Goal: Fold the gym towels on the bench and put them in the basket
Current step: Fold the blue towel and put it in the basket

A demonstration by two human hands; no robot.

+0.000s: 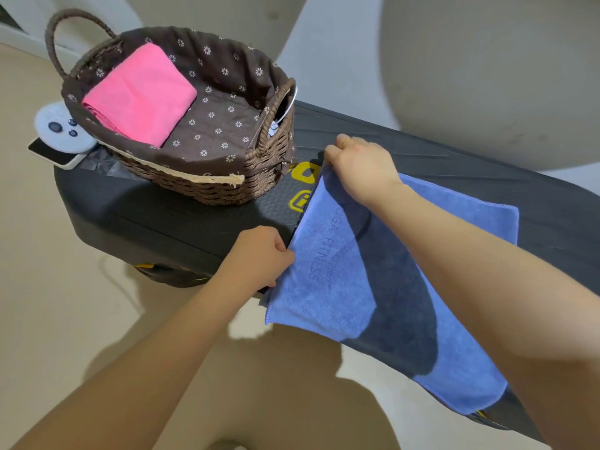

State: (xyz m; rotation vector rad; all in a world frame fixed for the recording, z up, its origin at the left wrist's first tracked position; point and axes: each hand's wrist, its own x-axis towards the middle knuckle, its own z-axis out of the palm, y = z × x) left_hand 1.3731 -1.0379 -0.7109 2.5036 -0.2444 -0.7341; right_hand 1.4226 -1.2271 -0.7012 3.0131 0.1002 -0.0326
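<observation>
A blue gym towel (383, 287) with embossed lettering lies spread across the black bench (181, 219), its near edge hanging over the front. My left hand (259, 254) pinches the towel's left edge near the front. My right hand (360, 164) grips the same left edge at its far corner. A brown wicker basket (214, 183) with a flowered brown lining stands on the left end of the bench. Inside it, on the left, lies a folded pink towel (139, 92).
A white controller (61, 128) and a white phone-like device (52, 154) lie on the bench's left end behind the basket. Beige floor (58, 287) runs along the bench's front. A large pale round object (487, 69) rises behind the bench.
</observation>
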